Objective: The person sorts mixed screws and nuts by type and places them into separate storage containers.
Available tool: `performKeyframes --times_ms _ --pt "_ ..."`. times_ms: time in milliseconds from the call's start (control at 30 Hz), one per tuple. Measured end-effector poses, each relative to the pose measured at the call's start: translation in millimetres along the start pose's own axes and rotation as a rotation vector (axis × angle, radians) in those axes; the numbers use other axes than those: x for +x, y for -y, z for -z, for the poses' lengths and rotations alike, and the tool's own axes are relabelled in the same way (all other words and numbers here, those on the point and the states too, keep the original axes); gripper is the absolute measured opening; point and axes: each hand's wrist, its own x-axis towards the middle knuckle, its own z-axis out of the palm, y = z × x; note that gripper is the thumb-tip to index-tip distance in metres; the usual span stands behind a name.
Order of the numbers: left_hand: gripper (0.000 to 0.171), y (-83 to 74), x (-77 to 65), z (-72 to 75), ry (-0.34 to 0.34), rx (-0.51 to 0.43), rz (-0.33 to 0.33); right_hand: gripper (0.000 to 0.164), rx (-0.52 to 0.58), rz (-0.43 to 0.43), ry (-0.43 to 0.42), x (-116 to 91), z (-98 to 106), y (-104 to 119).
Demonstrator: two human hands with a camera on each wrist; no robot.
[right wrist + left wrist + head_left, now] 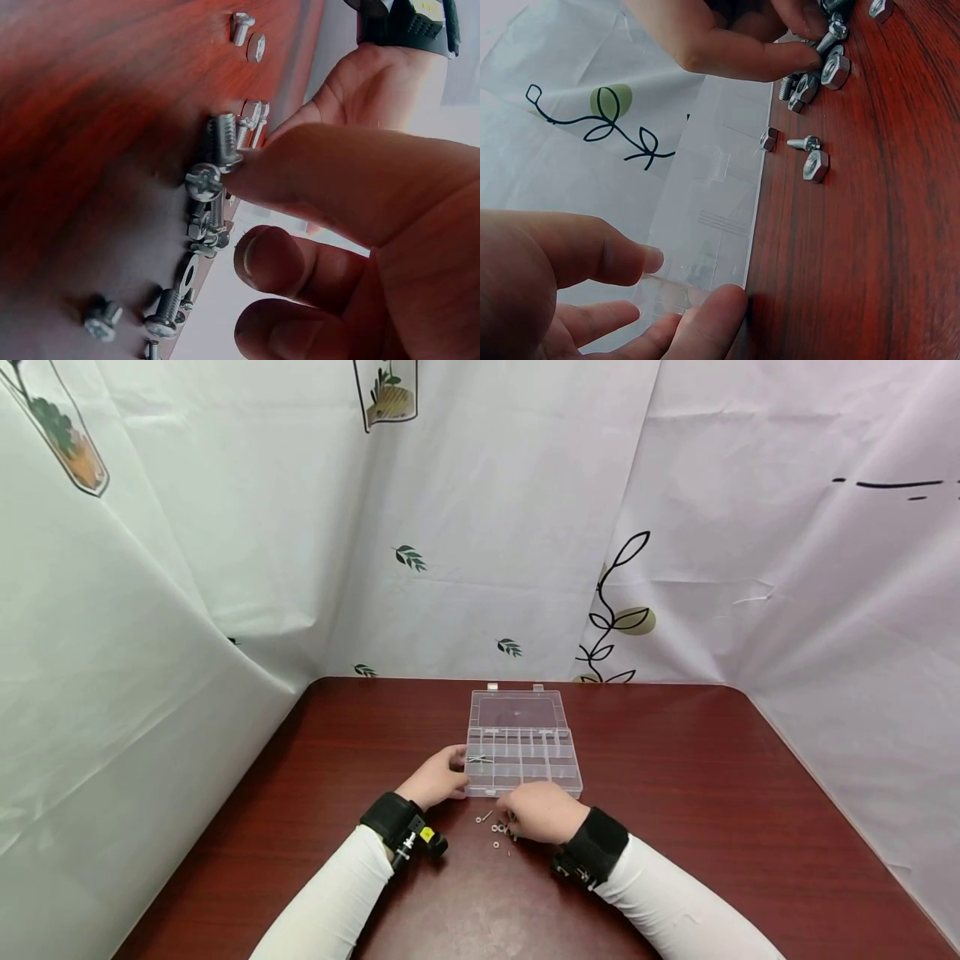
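My left hand (pixel 437 778) holds the left side of a clear plastic compartment box (pixel 551 783), thumb near its front corner. The box lies with its lid (pixel 517 712) folded back, and a few long slim metal pieces (pixel 478 759) sit in a left compartment. In front of the box, my right hand (pixel 543 812) reaches down to a small pile of screws and nuts. One of its fingertips touches a thick screw (pixel 223 139) in the right wrist view, while the neighbouring bent fingers stand apart from it. A nut (pixel 816 166) and a small screw (pixel 807 142) lie nearer the left hand.
More loose pieces lie on the dark red table (pixel 375 718), among them a pan-head screw (pixel 103 319) and a washer (pixel 188 273). White cloth (pixel 480 527) with printed plants hangs behind and beside the table.
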Motion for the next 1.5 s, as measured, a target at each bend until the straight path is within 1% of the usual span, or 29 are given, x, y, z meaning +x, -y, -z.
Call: performKeyframes --times_ms 267,467,667,833,933,1100,1200,1433,1500 --pt "0.067 1.1 -1.6 1.6 0.005 0.007 -0.008 0.025 0.010 -0.004 0.018 0.6 0.2 0.8" --pt "0.066 1.2 -3.5 1.9 -0.002 -0.011 -0.012 0.022 0.026 0.004 0.034 1.8 0.5 1.5" --pt "0.067 -0.6 -5.5 0.8 -0.015 -0.018 -0.014 0.025 0.026 -0.020 0.064 1.1 3.0 -1.6" --pt "0.066 -2.3 -6.2 -0.5 -0.016 -0.002 -0.007 0.024 0.059 -0.044 0.081 -0.2 7.5 -9.1" --pt "0.065 -1.6 -5.1 -0.9 -0.010 0.003 0.000 0.022 0.075 -0.059 0.069 -1.3 9.4 -14.8" --pt "0.065 -0.3 -3.5 -0.6 0.000 0.017 -0.002 0.019 0.084 -0.074 0.020 -1.7 11.6 -23.1" --pt "0.065 -0.6 -3.8 -0.4 0.005 0.027 -0.008 0.018 0.110 -0.082 -0.008 -1.7 14.8 -26.2" --pt "0.064 -1.9 -4.6 -0.6 0.000 0.025 -0.004 0.008 0.132 -0.159 -0.047 -0.9 19.1 -28.4" --pt "0.065 -1.9 -4.3 -0.8 0.007 0.024 -0.016 0.007 0.143 -0.182 -0.066 -1.1 19.7 -28.0"
